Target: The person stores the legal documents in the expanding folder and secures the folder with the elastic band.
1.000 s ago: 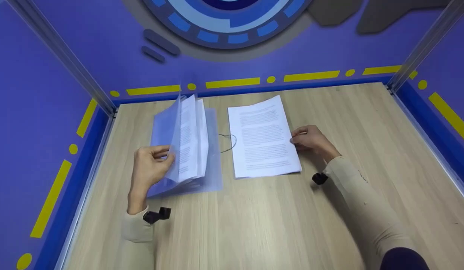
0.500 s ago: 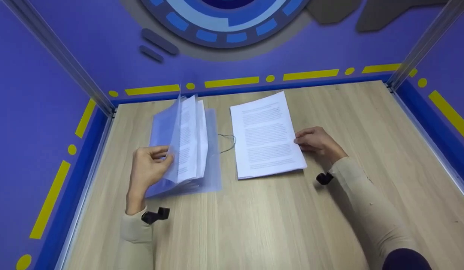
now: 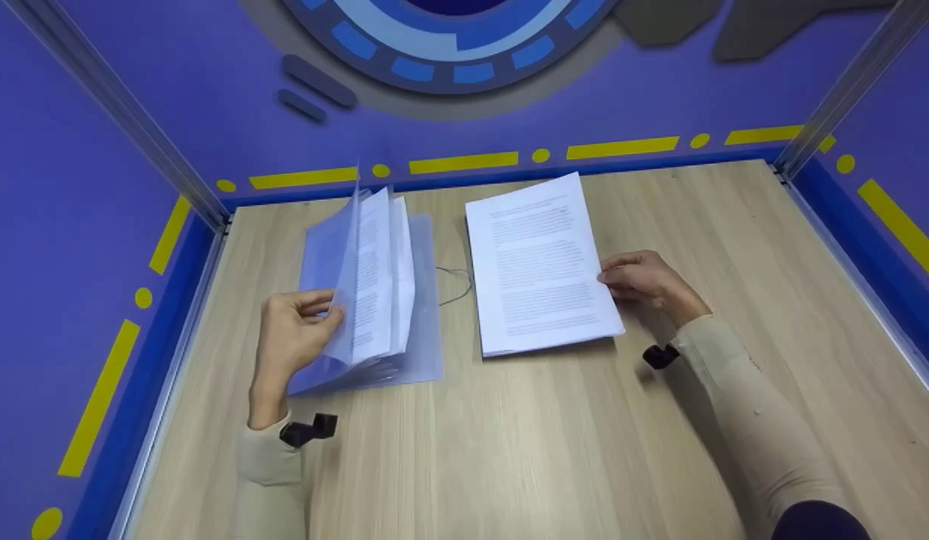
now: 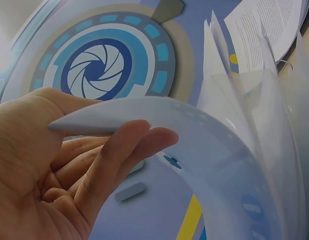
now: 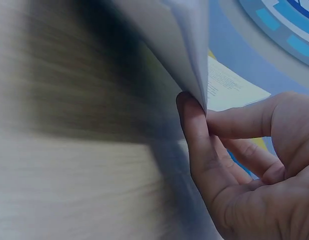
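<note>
On the left lies a translucent folder (image 3: 427,300), its cover (image 4: 214,135) raised and bent. My left hand (image 3: 295,330) pinches the cover's edge between thumb and fingers. Several white sheets (image 3: 374,277) stand tilted inside the folder. To the right, a stack of printed paper (image 3: 543,270) has its right edge pinched by my right hand (image 3: 648,281). In the right wrist view the fingers (image 5: 197,130) and thumb grip the stack's edge, which is lifted off the table.
A thin dark cord loop (image 3: 457,285) lies between folder and stack. The wooden table (image 3: 494,450) is bounded by blue panels (image 3: 464,112) at the back and sides, with metal posts (image 3: 839,90) at the corners.
The printed stack has moved to the right and slightly back, together with my right hand. My left hand has stayed on the cover, shifting only slightly left in view.
</note>
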Demonstrator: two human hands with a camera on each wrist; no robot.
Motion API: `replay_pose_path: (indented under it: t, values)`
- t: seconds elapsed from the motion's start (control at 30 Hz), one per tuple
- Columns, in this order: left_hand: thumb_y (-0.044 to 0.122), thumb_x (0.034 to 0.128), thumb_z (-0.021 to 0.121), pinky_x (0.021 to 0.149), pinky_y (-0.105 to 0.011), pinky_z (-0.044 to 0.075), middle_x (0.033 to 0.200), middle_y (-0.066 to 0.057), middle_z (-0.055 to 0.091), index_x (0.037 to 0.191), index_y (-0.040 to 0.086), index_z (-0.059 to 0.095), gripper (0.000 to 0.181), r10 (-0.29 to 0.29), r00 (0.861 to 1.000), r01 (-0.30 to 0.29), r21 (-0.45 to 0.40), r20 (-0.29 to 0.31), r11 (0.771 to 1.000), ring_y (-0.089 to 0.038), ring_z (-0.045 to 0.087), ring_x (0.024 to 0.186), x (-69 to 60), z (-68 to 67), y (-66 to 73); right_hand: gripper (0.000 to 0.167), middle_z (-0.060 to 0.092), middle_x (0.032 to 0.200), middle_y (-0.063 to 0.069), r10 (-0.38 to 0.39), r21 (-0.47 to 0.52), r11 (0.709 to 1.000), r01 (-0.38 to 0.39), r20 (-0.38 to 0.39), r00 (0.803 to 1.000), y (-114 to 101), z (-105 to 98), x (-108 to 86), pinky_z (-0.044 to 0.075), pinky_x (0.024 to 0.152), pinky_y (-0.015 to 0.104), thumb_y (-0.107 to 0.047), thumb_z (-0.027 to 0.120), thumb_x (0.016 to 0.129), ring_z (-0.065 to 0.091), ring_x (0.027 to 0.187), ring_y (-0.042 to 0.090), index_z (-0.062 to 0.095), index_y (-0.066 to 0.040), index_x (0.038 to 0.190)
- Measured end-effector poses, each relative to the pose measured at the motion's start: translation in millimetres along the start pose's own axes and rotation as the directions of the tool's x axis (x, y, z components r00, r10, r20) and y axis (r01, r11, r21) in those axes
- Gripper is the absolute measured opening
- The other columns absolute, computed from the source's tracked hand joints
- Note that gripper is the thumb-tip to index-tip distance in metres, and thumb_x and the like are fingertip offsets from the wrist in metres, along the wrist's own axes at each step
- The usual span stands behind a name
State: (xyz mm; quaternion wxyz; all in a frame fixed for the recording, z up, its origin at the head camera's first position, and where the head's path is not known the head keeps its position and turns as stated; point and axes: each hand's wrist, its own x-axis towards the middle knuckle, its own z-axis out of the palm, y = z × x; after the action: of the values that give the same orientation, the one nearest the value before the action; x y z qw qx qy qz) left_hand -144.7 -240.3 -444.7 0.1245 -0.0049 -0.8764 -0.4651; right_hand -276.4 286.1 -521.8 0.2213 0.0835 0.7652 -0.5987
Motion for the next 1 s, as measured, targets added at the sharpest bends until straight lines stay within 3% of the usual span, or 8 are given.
replay_pose_path:
  t: [0.27,1.0]
  values:
    - [-0.002,0.0874,0.079,0.071,-0.005,0.054,0.109,-0.029,0.078,0.112,-0.011,0.079,0.026,-0.031,0.999,0.030,-0.016,-0.018,0.999,-0.043,0.079,0.098,-1.1,-5.7,-0.4,0.035,0.077,0.087,-0.006,-0.036,0.013,0.999,0.036,0.005,0.999,-7,7,-3.1,0.061,0.070,0.021,-0.007,0.075,0.097,0.072,0.076,0.007,0.066,0.007,0.128]
    - [-0.002,0.0880,0.079,0.073,-0.007,0.055,0.110,-0.029,0.078,0.113,-0.009,0.080,0.026,-0.001,1.000,0.000,-0.050,-0.025,0.999,-0.044,0.078,0.099,-0.7,-6.6,-0.2,0.023,0.076,0.087,-0.001,-0.078,0.132,0.989,0.065,0.092,0.993,-23,62,2.8,0.062,0.068,0.020,-0.002,0.074,0.096,0.073,0.076,0.008,0.068,0.007,0.117]
